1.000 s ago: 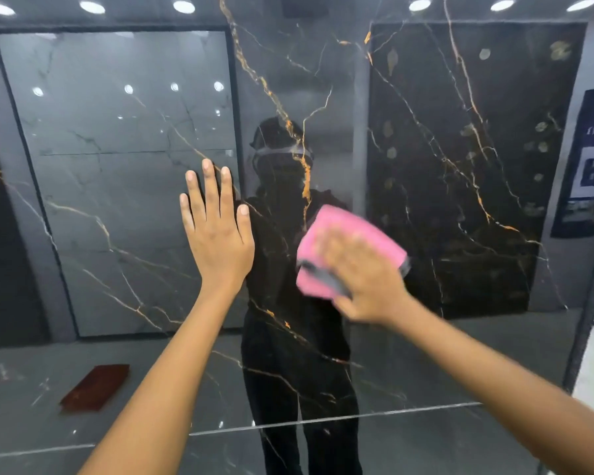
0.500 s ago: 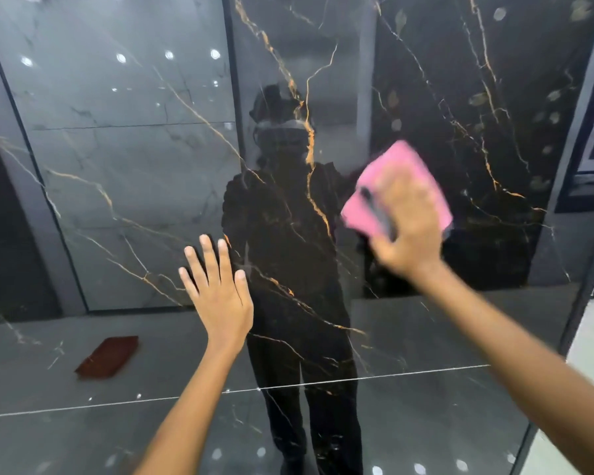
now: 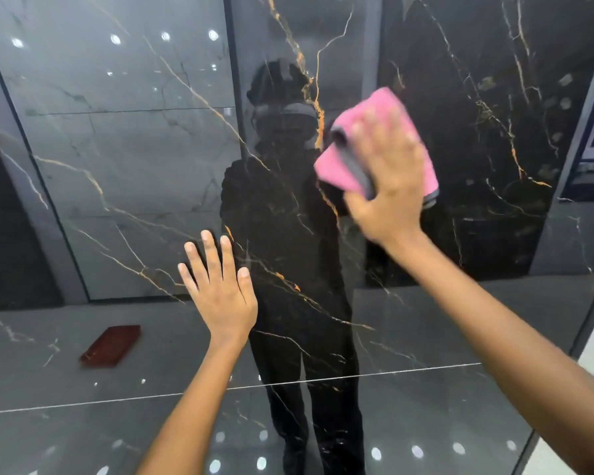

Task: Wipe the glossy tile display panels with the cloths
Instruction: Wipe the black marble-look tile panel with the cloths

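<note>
Far left, low in the glossy black marble-look tile panel point(image 3: 477, 108): reflection of a reddish-brown flat object point(image 3: 111, 345) lying on the reflected floor; what it is cannot be told. Panel is dark with gold and white veins and mirrors ceiling lights and the person's silhouette.

Left hand point(image 3: 220, 289): flat against the panel, fingers straight and slightly spread, holding nothing. Judged to be a brace, steadying the body while the other arm works higher up.

Right hand point(image 3: 390, 176): spread over the pink cloth point(image 3: 336, 169), palm pressing it to the panel, thumb hooked round the cloth's lower left edge. Cloth is folded, a grey edge showing, and sits on the panel right of centre, beside the reflected head. The flat palm likely spreads pressure over the whole pad. Fingers are motion-blurred, so a stroke is probably in progress.

Against 0.5 s ago: cloth and right hand sit about the same height on the panel, hand turned more upright. Left hand unchanged in pose and place. Panel below the cloth looks not yet wiped, by judgement.
</note>
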The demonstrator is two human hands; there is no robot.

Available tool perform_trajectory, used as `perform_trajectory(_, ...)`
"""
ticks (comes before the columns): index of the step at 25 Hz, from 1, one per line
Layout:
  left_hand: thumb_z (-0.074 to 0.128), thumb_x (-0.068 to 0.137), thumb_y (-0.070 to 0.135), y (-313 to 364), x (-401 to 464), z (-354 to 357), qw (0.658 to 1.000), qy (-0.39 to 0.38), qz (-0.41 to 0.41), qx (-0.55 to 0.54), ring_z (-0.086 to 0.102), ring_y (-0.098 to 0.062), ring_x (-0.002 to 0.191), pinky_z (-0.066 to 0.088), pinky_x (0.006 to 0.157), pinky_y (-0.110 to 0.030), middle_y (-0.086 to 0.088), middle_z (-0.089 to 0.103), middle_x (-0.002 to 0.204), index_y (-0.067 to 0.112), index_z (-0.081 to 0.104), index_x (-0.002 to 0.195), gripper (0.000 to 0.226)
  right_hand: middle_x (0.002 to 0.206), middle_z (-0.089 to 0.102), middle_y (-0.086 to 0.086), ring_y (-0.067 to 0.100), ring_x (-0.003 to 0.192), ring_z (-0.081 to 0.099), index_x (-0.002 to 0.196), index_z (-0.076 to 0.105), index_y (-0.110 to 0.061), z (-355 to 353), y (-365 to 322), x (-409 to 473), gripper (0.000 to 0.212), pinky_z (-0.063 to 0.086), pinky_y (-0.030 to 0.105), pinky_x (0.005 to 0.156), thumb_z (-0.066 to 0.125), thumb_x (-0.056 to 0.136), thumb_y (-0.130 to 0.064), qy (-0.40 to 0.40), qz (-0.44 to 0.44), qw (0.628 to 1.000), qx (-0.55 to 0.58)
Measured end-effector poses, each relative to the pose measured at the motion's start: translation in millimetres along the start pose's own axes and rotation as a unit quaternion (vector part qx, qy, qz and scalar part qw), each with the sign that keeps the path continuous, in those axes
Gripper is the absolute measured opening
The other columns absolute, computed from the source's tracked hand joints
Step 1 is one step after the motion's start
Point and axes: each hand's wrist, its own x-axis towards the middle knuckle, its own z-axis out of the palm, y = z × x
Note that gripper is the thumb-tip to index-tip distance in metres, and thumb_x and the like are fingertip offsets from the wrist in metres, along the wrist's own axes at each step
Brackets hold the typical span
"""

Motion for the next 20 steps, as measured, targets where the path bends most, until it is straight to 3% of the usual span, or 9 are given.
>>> perform_trajectory(2,0.033,0.099,0.027,-0.5,0.0,-0.9,1.0,0.001,0.003,-0.003,0.003,-0.032,0.15,-0.003,0.12,-0.044,-0.014,0.024,0.158,0.012,0.021,0.154,0.057,0.152,0.038,0.007,0.029,0.145,0.027,0.14,0.048,-0.014,15.2,-26.1,-71.7,0.076,0.013,0.046,0.121,0.062,0.066,-0.017,-0.133,-0.158,0.978,0.003)
perform_trajectory(6,0.031,0.1,0.029,1.4,-2.0,-4.0,1.0,-0.006,0.009,-0.014,0.011,-0.039,0.145,-0.001,0.12,-0.045,-0.016,0.027,0.157,0.011,0.023,0.153,0.056,0.164,-0.001,0.002,0.018,0.15,0.006,0.146,0.032,-0.018,-15.2,-33.7,-202.9,0.092,0.0,0.043,0.122,0.067,0.061,-0.02,-0.366,-0.408,0.836,-0.035)
perform_trajectory(9,0.03,0.102,0.029,1.2,-1.5,-2.4,1.0,-0.005,0.01,-0.016,0.012,-0.039,0.146,-0.002,0.12,-0.044,-0.016,0.027,0.157,0.01,0.024,0.153,0.055,0.149,0.043,0.01,0.028,0.138,0.036,0.139,0.045,-0.013,-22.3,6.0,-126.4,0.076,0.028,0.049,0.114,0.069,0.066,-0.013,-0.235,-0.282,0.93,-0.023)
perform_trajectory(11,0.03,0.102,0.028,2.5,1.1,-2.0,1.0,-0.003,0.007,-0.014,0.012,-0.039,0.146,-0.002,0.121,-0.044,-0.016,0.027,0.157,0.01,0.025,0.153,0.054,0.142,0.049,0.018,0.037,0.136,0.038,0.137,0.051,-0.007,-25.9,32.4,-56.7,0.064,0.03,0.049,0.112,0.061,0.074,-0.015,-0.095,-0.091,0.991,-0.027)
perform_trajectory(13,0.031,0.102,0.028,2.1,-0.3,-3.0,1.0,-0.007,0.003,-0.017,0.012,-0.039,0.146,-0.001,0.121,-0.044,-0.016,0.027,0.158,0.01,0.026,0.152,0.054,0.148,0.043,0.016,0.039,0.14,0.032,0.141,0.048,-0.007,-20.9,34.5,-57.8,0.062,0.027,0.048,0.112,0.056,0.081,-0.019,-0.002,0.019,0.999,-0.049)
perform_trajectory(15,0.03,0.103,0.029,3.3,-4.3,-5.7,1.0,-0.012,0.005,-0.016,0.012,-0.038,0.146,-0.001,0.121,-0.044,-0.015,0.026,0.158,0.01,0.026,0.153,0.053,0.16,0.023,0.001,0.028,0.148,0.018,0.152,0.03,-0.021,-12.8,12.0,-131.9,0.072,0.02,0.046,0.114,0.052,0.084,-0.028,-0.057,-0.038,0.995,-0.068)
perform_trajectory(17,0.028,0.103,0.03,3.2,-1.7,-8.3,0.999,-0.024,-0.001,-0.029,0.012,-0.037,0.146,-0.002,0.121,-0.044,-0.016,0.027,0.158,0.011,0.025,0.153,0.053,0.163,0.008,-0.005,0.021,0.151,0.006,0.156,0.011,-0.026,-19.1,-8.9,-214.9,0.092,0.01,0.045,0.118,0.055,0.075,-0.033,-0.226,-0.219,0.944,-0.101)
perform_trajectory(19,0.029,0.104,0.03,2.3,3.3,-11.3,0.998,-0.034,0.0,-0.052,0.012,-0.037,0.147,-0.003,0.121,-0.043,-0.016,0.026,0.158,0.011,0.024,0.153,0.053,0.16,0.02,-0.003,0.018,0.151,0.004,0.156,0.011,-0.024,-31.7,-4.5,-238.2,0.104,0.008,0.043,0.118,0.063,0.067,-0.033,-0.338,-0.324,0.878,-0.098)
perform_trajectory(20,0.03,0.104,0.028,1.4,1.9,-13.0,0.997,-0.042,-0.003,-0.063,0.01,-0.036,0.147,-0.004,0.121,-0.042,-0.015,0.024,0.159,0.011,0.024,0.153,0.053,0.156,0.03,-0.002,0.017,0.15,0.007,0.154,0.018,-0.024,-33.6,1.7,-222.8,0.101,0.013,0.043,0.116,0.066,0.066,-0.032,-0.329,-0.326,0.883,-0.081)
